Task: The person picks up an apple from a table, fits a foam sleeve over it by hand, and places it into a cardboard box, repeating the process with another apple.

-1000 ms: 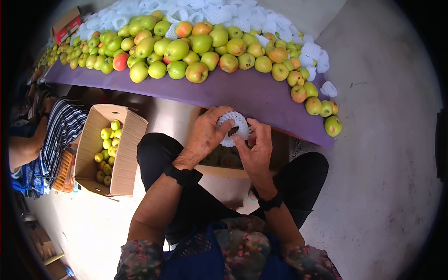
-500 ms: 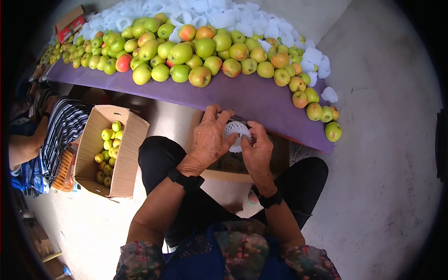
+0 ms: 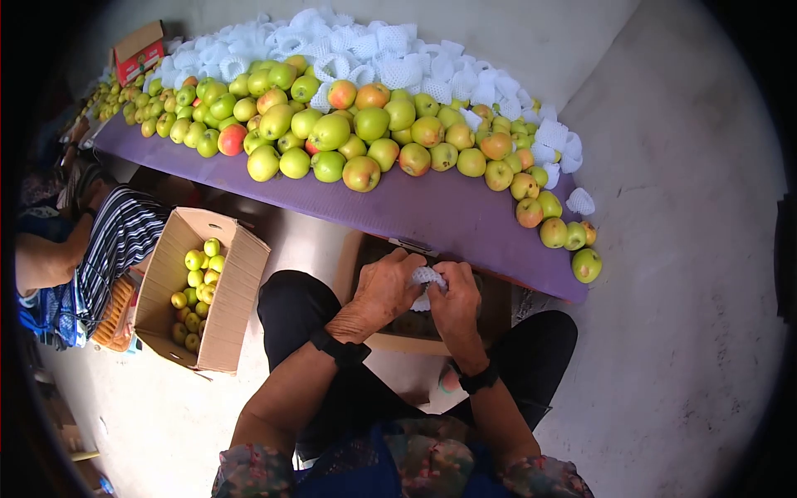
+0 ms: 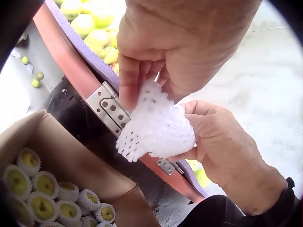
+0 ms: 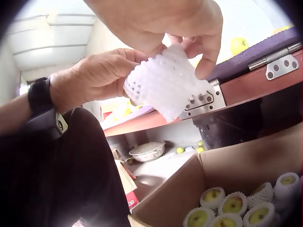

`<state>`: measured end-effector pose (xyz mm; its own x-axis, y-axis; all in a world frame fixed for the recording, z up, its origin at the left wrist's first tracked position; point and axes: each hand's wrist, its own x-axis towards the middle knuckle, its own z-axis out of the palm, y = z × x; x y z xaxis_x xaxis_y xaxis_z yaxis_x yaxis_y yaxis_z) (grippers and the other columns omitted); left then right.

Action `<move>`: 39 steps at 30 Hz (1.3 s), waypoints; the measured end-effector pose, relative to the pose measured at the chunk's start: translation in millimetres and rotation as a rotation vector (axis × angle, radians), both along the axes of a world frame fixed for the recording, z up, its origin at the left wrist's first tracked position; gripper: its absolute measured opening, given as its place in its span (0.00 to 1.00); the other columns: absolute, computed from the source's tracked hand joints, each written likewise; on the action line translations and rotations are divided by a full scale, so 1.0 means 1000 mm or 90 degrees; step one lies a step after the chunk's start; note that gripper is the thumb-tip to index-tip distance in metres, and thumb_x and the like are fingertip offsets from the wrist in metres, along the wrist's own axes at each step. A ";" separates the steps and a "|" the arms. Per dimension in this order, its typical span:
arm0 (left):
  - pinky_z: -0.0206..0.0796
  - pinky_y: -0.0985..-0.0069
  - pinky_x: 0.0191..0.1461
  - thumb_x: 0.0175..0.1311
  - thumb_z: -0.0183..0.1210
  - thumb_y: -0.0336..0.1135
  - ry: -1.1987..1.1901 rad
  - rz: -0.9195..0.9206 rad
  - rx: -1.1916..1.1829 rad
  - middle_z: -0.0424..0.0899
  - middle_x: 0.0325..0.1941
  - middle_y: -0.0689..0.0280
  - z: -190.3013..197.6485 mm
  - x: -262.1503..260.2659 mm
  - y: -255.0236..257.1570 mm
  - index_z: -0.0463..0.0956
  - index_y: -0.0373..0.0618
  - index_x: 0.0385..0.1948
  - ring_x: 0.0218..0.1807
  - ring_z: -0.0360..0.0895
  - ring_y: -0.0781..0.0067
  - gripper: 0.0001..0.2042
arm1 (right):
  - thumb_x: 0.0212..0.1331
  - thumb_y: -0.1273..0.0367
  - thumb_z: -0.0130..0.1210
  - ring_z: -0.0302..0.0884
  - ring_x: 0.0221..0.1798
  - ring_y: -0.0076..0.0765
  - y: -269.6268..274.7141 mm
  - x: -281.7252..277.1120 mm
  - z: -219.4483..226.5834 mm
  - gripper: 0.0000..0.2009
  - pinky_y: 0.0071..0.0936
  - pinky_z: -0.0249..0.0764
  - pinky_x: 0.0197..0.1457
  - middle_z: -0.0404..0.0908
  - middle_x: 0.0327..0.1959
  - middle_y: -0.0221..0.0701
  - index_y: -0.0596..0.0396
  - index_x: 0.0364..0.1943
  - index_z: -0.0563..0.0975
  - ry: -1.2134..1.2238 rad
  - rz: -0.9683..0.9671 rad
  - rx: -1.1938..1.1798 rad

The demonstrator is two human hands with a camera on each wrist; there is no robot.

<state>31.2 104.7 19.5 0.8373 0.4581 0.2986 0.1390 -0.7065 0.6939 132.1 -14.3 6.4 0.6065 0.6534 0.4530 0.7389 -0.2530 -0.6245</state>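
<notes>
Both hands meet at a white foam net sleeve [image 3: 427, 276] just off the table's near edge. The left hand [image 3: 383, 292] pinches one side of it and the right hand [image 3: 456, 304] pinches the other. Seen from the left wrist, the net [image 4: 158, 124] is bunched between the fingers and flares out below; the left hand [image 4: 184, 38] is above, the right hand [image 4: 232, 151] at the side. In the right wrist view the net [image 5: 165, 82] hides whatever may be inside it.
Many green and reddish apples [image 3: 330, 131] and a heap of foam nets [image 3: 365, 41] cover the back of the purple table [image 3: 398, 207]. Below the hands, a carton [image 4: 85, 163] holds netted apples [image 4: 42, 207]. Another carton [image 3: 242, 290] with bare apples stands left, beside a seated person.
The net was a wide open ring and is now bunched smaller between the fingers. Both hands have drawn closer together and sit lower in the head view, which has itself tilted.
</notes>
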 end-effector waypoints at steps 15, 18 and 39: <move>0.72 0.58 0.46 0.51 0.59 0.27 0.040 0.104 0.035 0.80 0.38 0.57 -0.011 -0.003 0.011 0.78 0.45 0.40 0.41 0.80 0.49 0.13 | 0.52 0.76 0.61 0.78 0.38 0.41 0.015 0.017 0.024 0.17 0.32 0.76 0.40 0.77 0.38 0.40 0.56 0.48 0.73 0.135 0.209 -0.021; 0.72 0.58 0.45 0.52 0.60 0.30 0.066 0.139 0.041 0.80 0.38 0.57 -0.013 -0.006 0.019 0.79 0.46 0.39 0.40 0.80 0.50 0.11 | 0.54 0.75 0.61 0.78 0.39 0.43 0.028 0.027 0.039 0.16 0.34 0.75 0.42 0.77 0.38 0.40 0.56 0.48 0.73 0.082 0.229 -0.016; 0.70 0.57 0.44 0.57 0.60 0.38 0.116 0.188 0.024 0.80 0.36 0.59 -0.003 -0.018 0.026 0.78 0.47 0.37 0.39 0.80 0.52 0.09 | 0.51 0.74 0.61 0.69 0.55 0.52 0.169 0.023 0.096 0.22 0.43 0.68 0.58 0.74 0.51 0.43 0.55 0.53 0.71 -0.259 0.269 0.050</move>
